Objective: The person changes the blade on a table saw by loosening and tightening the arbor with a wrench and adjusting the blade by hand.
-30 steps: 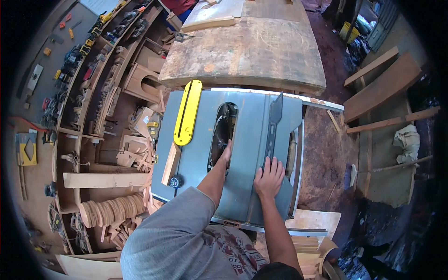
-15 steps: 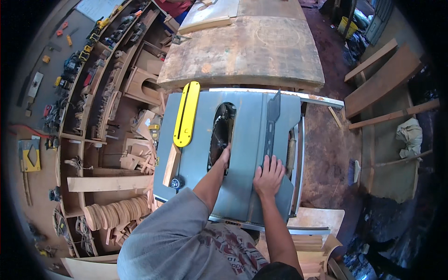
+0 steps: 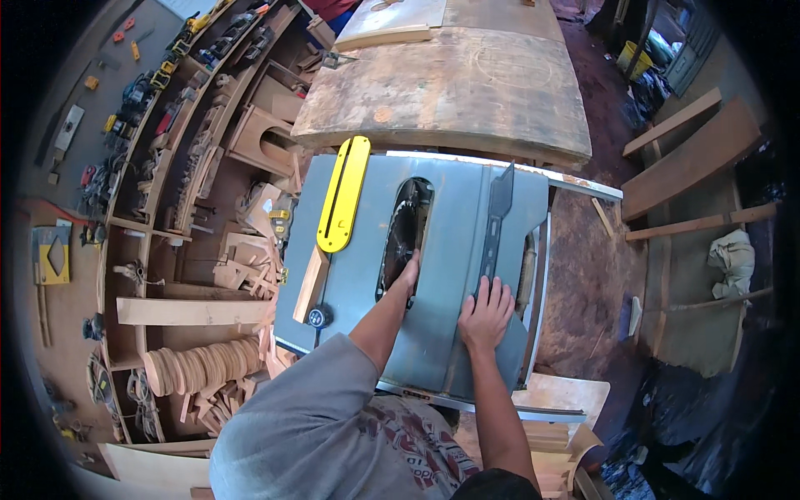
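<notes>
My left hand (image 3: 407,271) reaches into the long throat opening of a grey table saw, right beside the dark toothed saw blade (image 3: 403,225). The fingers go down into the slot, so what they touch or grip is hidden. On the saw table (image 3: 450,333), my right hand (image 3: 487,313) rests palm down with fingers stretched forward. Its fingertips lie at the near end of a long dark bar (image 3: 492,237) with a wider far end. A yellow slotted throat plate (image 3: 345,196) lies left of the opening, its near end by a wooden strip (image 3: 312,285) and a round black knob (image 3: 317,317).
A large wooden worktable (image 3: 450,87) stands beyond the saw. Shelves of power tools (image 3: 142,96) line the left side, with wood offcuts (image 3: 242,258) and stacked curved wooden pieces (image 3: 200,367) near them. Boards (image 3: 696,158) lean at the right. Part of another person (image 3: 331,8) shows at the far edge.
The view has shifted slightly, so the saw sits a little farther right and higher. Both hands keep nearly the same places on the saw.
</notes>
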`<state>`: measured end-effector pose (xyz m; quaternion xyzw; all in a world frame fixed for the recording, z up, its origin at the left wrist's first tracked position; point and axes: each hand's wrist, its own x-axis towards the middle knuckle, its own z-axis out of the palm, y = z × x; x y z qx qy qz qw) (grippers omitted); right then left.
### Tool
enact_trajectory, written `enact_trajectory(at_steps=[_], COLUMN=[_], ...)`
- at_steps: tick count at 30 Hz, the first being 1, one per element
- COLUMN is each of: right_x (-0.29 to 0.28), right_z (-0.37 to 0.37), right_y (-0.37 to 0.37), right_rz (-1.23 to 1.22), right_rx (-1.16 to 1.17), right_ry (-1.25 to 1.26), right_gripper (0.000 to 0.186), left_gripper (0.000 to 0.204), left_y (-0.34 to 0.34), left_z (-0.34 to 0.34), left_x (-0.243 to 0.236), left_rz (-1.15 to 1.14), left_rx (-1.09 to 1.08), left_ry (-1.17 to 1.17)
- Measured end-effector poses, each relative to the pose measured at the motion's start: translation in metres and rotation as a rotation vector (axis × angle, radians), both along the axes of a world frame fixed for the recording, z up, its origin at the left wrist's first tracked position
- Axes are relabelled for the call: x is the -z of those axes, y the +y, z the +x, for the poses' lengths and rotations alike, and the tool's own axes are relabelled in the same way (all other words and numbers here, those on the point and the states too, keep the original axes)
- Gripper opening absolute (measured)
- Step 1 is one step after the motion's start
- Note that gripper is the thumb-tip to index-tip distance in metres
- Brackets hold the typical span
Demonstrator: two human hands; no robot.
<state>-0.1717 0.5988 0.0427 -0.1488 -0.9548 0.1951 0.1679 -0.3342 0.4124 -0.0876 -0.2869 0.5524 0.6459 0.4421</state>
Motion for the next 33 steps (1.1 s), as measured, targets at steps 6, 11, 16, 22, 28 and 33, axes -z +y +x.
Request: enact_trajectory(at_steps=[6, 11, 16, 22, 28, 33], right_x=[0.002, 0.005, 0.001, 0.007, 0.006, -0.003], right_z=[0.000, 0.001, 0.000, 0.002, 0.006, -0.001], right_y=[-0.001, -0.001, -0.002, 0.001, 0.006, -0.005], right_rz=[0.001, 0.020, -0.006, 0.026, 0.044, 0.036], right_rx=[0.003, 0.016, 0.001, 0.012, 0.020, -0.024], right_ry=[-0.003, 0.000, 0.005, -0.005, -0.032, -0.020], right_gripper=[0.054, 0.055, 0.055, 0.056, 0.055, 0.054], left_gripper=[0.084, 0.084, 0.082, 0.081, 0.080, 0.080], left_y=[0.001, 0.002, -0.003, 0.009, 0.024, 0.003], left_z=[-0.001, -0.008, 0.001, 0.005, 0.025, 0.027], left_x=[-0.002, -0.005, -0.014, -0.051, -0.076, -0.042], left_rz=[0.030, 0.034, 0.003, -0.070, -0.180, -0.377], left_rx=[0.065, 0.052, 0.079, 0.081, 0.096, -0.047], left_ry=[0.061, -0.001, 0.077, 0.014, 0.028, 0.093])
